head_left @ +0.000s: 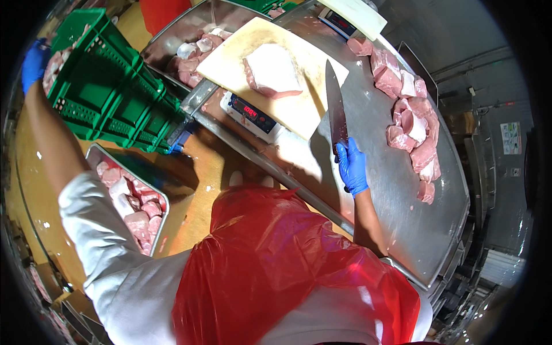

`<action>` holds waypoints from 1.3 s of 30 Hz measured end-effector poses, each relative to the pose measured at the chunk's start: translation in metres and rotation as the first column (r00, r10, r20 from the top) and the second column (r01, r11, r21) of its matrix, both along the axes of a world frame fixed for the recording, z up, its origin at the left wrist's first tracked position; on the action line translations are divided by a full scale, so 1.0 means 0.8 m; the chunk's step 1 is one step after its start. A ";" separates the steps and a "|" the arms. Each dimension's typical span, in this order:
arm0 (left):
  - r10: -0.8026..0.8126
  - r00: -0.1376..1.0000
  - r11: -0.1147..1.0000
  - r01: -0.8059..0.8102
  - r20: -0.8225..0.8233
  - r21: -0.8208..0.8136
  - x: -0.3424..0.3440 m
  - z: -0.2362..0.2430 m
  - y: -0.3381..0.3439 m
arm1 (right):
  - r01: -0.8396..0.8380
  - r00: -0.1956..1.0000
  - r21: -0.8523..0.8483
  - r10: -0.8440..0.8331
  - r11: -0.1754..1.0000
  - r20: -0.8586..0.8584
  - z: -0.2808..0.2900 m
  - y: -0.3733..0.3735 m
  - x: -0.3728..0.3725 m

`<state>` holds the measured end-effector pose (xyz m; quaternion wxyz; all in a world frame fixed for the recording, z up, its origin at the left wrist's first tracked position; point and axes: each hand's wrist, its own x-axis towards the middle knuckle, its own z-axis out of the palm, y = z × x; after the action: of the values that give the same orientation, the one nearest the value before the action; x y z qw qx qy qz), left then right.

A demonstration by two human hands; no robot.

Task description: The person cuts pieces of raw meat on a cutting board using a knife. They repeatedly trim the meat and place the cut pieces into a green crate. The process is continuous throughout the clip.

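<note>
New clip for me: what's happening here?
A person's gloved right hand holds a knife, blade pointing away, beside a pale cutting board with one slab of meat on it. The gloved left hand is stretched far out beside meat at the top green crate; whether it grips any is unclear. More cut pieces lie along the right of the steel table.

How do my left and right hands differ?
Your right hand grips the knife; your left hand is at the meat in the green crate. Your left hand is far out to the side; your right hand is closer, over the steel table. Both wear blue gloves.
</note>
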<state>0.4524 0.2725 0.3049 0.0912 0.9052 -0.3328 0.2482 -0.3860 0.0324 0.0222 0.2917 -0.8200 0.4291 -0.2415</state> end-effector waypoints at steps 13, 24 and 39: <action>-0.609 0.570 0.605 0.784 -0.552 0.142 -0.626 -0.288 -0.365 | 0.144 0.981 -0.025 -0.139 0.989 0.136 0.036 -0.022 0.035; -0.750 0.644 0.524 0.719 0.154 -0.456 -0.585 -0.430 -0.294 | -0.111 0.968 -0.155 0.071 0.982 -0.239 0.041 -0.030 0.162; -0.659 0.474 0.667 0.012 -0.583 -0.745 -0.600 -0.408 -0.241 | -0.323 0.681 0.067 0.281 0.944 -0.676 0.085 0.007 0.056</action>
<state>-0.0273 0.0799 -0.0215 0.5943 0.7235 -0.3260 -0.1309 -0.3414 0.0380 0.0900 0.1271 -0.9185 0.3572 0.1126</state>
